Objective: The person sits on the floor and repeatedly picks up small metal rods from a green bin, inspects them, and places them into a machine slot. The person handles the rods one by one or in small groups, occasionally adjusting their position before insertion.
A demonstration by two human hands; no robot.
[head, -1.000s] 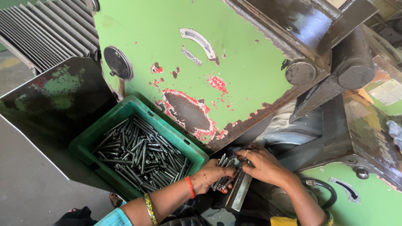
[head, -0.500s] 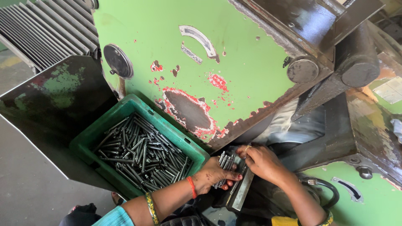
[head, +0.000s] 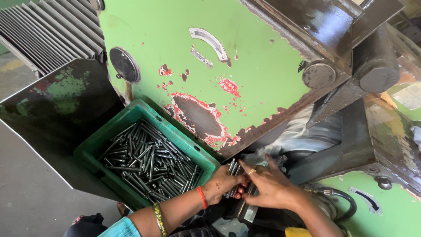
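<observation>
Left hand (head: 226,184) clamped round a bunch of metal rods (head: 233,172), just right of the green crate (head: 103,147) w/ more rods. Right hand (head: 267,184) lies flat, fingers spread, touching the bunch from the right, below the green machine (head: 184,66).

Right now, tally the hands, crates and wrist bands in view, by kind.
Hands: 2, left hand and right hand
Green crate of metal rods: 1
Wrist bands: 2, red thread and beaded bangle
Total: 5

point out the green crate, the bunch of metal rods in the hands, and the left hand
green crate (head: 100,148): head view, on its left rim
bunch of metal rods (head: 232,168): head view, upper ends above the fingers
left hand (head: 223,183): head view, back of hand
</observation>
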